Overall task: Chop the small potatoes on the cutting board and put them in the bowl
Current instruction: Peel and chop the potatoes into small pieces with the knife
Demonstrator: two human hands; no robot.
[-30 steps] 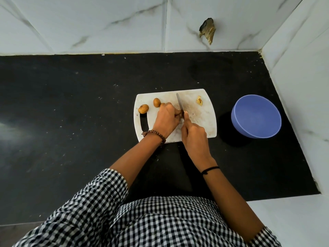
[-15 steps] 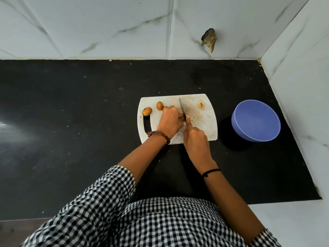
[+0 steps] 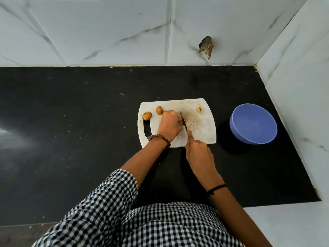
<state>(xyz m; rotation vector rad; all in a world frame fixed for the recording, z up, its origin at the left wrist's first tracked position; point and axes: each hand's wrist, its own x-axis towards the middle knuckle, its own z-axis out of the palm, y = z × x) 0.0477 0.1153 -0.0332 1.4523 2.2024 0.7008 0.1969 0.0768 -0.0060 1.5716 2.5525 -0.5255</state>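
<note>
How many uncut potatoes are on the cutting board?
3: a potato by the cutting board handle slot, a second potato beside it, a third potato half-hidden behind the left hand. More may be under it.

White cutting board [image 3: 201, 132], golden-brown potatoes [image 3: 147, 115], blue bowl [image 3: 253, 123], black speckled desk [image 3: 71, 122], black-and-white checked shirt [image 3: 142, 220], white grey-veined wall tiles [image 3: 89, 29], brown beaded bracelet [image 3: 159, 137].

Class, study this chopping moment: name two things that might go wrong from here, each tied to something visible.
1. The left hand grips a small potato right beside the knife held by the right hand; a slip might nick that hand.
2. A whole potato lies near the cutting board's left edge and might roll off.
</note>
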